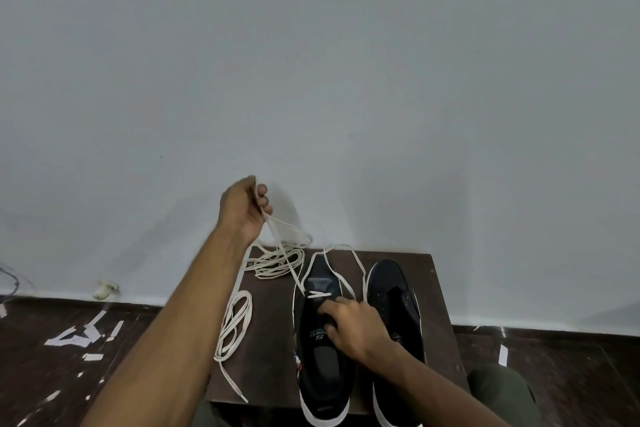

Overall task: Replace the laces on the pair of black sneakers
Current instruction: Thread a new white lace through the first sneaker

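Two black sneakers with white soles stand side by side on a small dark wooden stool [436, 291]. The left sneaker [322, 357] has a cream lace [320, 295] across its lowest eyelets. My left hand [244, 206] is raised above the stool's far left corner and grips one end of that lace, pulled taut. My right hand [353, 328] rests on the left sneaker's tongue, fingers curled on it. The right sneaker [394, 308] has no lace in it.
A bundled cream lace [278, 262] lies at the stool's back left and another coiled lace [235, 326] along its left edge. A pale wall stands close behind. White paper scraps [74, 338] litter the dark floor on the left.
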`<state>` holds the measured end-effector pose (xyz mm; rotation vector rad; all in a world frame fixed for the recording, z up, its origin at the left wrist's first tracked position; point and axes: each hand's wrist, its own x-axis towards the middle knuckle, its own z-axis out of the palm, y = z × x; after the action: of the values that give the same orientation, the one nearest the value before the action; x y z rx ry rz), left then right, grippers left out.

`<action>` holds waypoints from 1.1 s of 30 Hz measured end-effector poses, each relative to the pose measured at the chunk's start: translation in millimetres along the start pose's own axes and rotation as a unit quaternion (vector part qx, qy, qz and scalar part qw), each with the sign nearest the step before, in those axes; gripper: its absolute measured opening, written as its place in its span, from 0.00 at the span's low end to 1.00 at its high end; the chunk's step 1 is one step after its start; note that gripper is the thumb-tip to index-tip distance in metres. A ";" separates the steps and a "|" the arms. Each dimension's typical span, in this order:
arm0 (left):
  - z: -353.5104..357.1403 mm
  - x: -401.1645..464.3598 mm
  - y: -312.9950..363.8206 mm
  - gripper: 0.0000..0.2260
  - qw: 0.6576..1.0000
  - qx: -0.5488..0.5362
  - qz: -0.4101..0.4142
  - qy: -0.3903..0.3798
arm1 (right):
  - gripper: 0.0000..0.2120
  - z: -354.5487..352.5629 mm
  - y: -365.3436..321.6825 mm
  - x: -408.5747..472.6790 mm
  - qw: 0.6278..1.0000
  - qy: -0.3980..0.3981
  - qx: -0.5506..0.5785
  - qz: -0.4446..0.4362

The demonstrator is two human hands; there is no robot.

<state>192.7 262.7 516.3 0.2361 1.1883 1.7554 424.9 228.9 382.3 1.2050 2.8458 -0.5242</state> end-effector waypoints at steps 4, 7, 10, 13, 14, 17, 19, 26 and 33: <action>16.4 -4.0 5.6 0.09 0.996 0.083 0.037 -0.013 | 0.17 1.1 4.8 -1.6 1.000 0.002 0.022 0.013; 12.8 -7.3 -10.1 0.06 0.988 0.146 0.057 0.005 | 0.17 1.5 4.3 -1.2 0.999 -0.002 0.031 0.015; 1.9 -8.0 -26.4 0.05 0.970 0.229 0.082 0.026 | 0.17 -1.6 -1.0 0.4 1.000 -0.010 0.021 0.007; -15.3 -2.5 -48.6 0.02 0.938 0.330 0.106 0.029 | 0.15 -13.4 -0.7 7.6 0.997 -0.034 0.070 0.013; -22.7 0.2 -58.2 0.03 0.919 0.377 0.112 0.018 | 0.16 -17.3 1.6 12.4 0.994 -0.034 0.098 0.021; -42.8 1.2 -89.5 0.11 0.837 0.533 0.117 -0.027 | 0.13 -24.5 12.2 33.2 0.989 0.005 0.126 0.080; -46.5 -6.8 -108.6 0.07 0.834 0.537 0.121 -0.044 | 0.11 -23.9 18.6 48.8 0.984 0.022 0.124 0.124; -64.9 -24.3 -162.1 0.11 0.892 0.452 0.019 -0.020 | 0.13 -3.4 20.5 87.5 0.969 -0.020 0.134 0.208; -64.7 -15.4 -152.8 0.08 0.866 0.497 0.047 -0.014 | 0.11 -13.1 15.7 79.6 0.970 0.046 0.143 0.192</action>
<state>253.1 219.8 367.0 0.9290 1.9988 1.0463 381.4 298.5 379.2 1.8165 2.5612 -0.8941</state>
